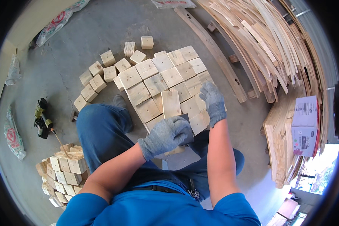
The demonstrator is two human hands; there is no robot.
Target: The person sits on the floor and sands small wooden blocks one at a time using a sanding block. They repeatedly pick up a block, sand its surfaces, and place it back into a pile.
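My left hand (165, 136), in a grey knit glove, has its fingers curled over a flat dark grey piece (186, 130) that looks like a sheet or thin pad; its exact kind is unclear. Just beyond that hand, a longer wooden block (171, 102) lies tilted on top of close-set rows of pale square wooden blocks (147, 68). Many of these have a small hole in the top face. My right hand (213, 102), gloved alike, rests at the right edge of the rows, fingers slightly bent and apart, with nothing visible in them.
Loose blocks (98, 83) curve along the far left of the rows. A stack of blocks (64, 173) stands lower left, near a cordless power tool (43, 118). Rightward lie a long beam (214, 54), piled wooden strips (252, 37) and a cardboard box (304, 122) on timber.
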